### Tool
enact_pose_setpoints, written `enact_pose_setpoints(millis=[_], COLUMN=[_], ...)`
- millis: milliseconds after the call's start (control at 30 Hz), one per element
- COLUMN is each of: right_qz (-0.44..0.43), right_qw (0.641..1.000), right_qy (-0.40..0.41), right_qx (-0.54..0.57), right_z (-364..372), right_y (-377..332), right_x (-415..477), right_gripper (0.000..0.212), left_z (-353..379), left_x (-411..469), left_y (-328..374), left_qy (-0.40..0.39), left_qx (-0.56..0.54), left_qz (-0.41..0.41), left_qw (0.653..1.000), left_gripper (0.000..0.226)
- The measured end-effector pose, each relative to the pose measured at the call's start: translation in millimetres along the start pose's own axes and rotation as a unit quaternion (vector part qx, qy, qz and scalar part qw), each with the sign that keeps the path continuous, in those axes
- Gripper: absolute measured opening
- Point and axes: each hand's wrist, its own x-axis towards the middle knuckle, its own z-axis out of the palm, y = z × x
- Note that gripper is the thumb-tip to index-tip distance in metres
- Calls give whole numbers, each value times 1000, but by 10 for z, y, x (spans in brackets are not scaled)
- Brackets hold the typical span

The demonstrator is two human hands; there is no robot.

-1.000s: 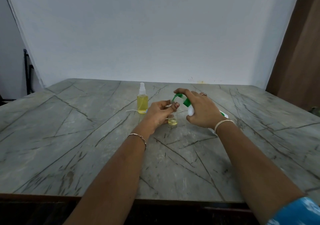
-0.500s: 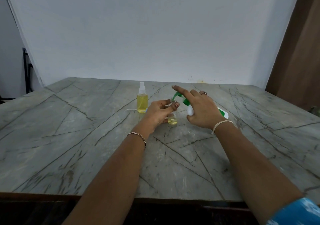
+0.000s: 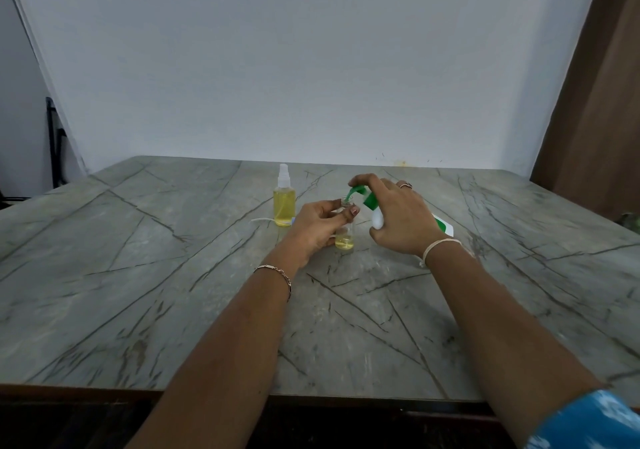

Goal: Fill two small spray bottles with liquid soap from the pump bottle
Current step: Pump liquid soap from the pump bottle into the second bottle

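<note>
A small clear spray bottle (image 3: 345,239) without its cap stands on the table (image 3: 173,275), with a little yellow liquid at its bottom. My left hand (image 3: 317,229) grips it around the body. My right hand (image 3: 401,220) holds the white pump bottle (image 3: 376,218), tilted, with its green pump head (image 3: 360,195) over the small bottle's mouth. My forefinger is pressed down on the pump head. A second spray bottle (image 3: 284,203), capped and nearly full of yellow liquid, stands to the left.
A thin white tube (image 3: 263,220) lies on the table beside the capped bottle. A white wall rises behind the table's far edge. A brown door or panel (image 3: 595,109) stands at the right.
My right forefinger, lifted off the pump head half a second ago, has come back down onto it. The left hand and small bottle have stayed put.
</note>
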Motion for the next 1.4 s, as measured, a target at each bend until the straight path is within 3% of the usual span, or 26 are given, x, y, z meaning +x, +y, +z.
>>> enact_pose_setpoints(millis=[167, 367, 500, 667, 833, 1100, 1400], right_qz=[-10, -1, 2, -3, -15, 3, -5], right_qw=[999, 1000, 1000, 1000, 999, 1000, 1000], right_qy=[-6, -7, 5, 6, -2, 4, 7], right_qx=[-40, -10, 3, -12, -35, 12, -7], right_z=[-22, -16, 3, -8, -23, -4, 12], right_y=[21, 12, -15, -9, 26, -16, -11], right_x=[-34, -20, 4, -15, -36, -10, -12], right_gripper=[99, 82, 75, 79, 97, 76, 81], left_z=[4, 9, 10, 6, 12, 13, 15], left_x=[-2, -10, -22, -32, -31, -40, -31], left_y=[-4, 12, 12, 23, 22, 18, 11], left_qy=[0, 0, -1, -2, 0, -1, 13], left_qx=[-10, -12, -10, -11, -13, -8, -8], left_qz=[1, 2, 0, 1, 2, 4, 1], left_qw=[1000, 1000, 1000, 1000, 1000, 1000, 1000], left_gripper=[36, 36, 23, 24, 33, 34, 43])
